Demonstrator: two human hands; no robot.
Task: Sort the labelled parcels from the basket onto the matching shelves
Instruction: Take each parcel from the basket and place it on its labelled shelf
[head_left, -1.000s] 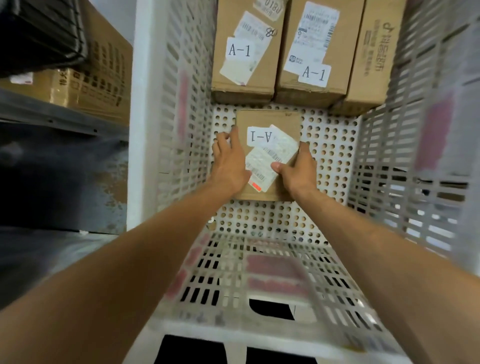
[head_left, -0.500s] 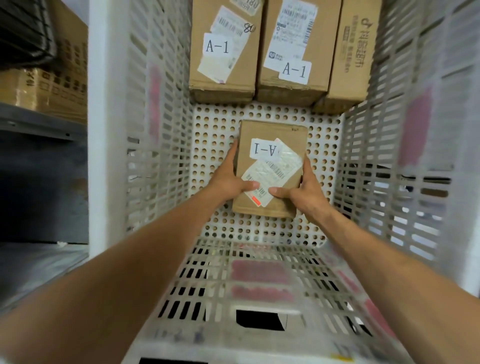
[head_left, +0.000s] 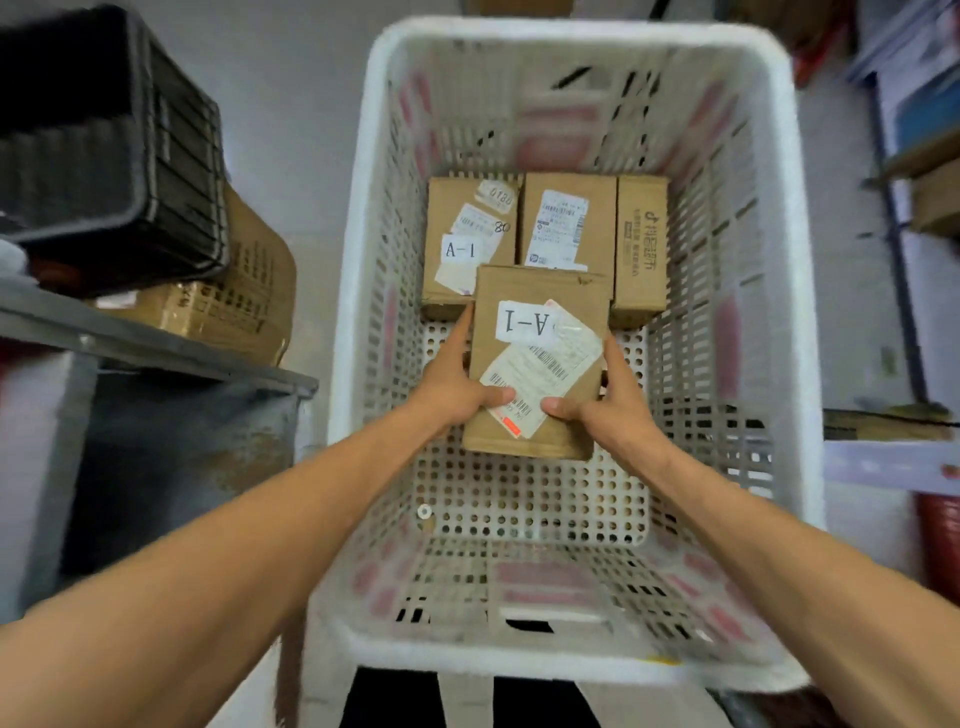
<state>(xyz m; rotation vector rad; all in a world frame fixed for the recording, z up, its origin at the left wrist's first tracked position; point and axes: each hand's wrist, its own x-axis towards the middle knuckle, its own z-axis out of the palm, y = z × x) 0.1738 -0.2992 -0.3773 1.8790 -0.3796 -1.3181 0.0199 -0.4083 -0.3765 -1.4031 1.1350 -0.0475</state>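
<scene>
A brown cardboard parcel (head_left: 540, 358) with an upside-down "A-1" label and a shipping slip is held above the floor of the white perforated basket (head_left: 571, 660). My left hand (head_left: 457, 384) grips its left edge, thumb on top. My right hand (head_left: 608, 410) grips its right edge, thumb on the slip. Three more parcels lie side by side at the basket's far end: one labelled "A-1" (head_left: 467, 234), one with a white shipping label (head_left: 569, 223), and a narrow one (head_left: 641, 249) at the right.
A grey metal shelf (head_left: 156, 348) stands at the left with a black crate (head_left: 104, 156) and a brown carton (head_left: 234, 301) on it. More shelving (head_left: 904, 171) with boxes runs along the right edge.
The parcel has risen off the basket floor in both hands. My view has pulled back and up, so the whole basket rim now shows.
</scene>
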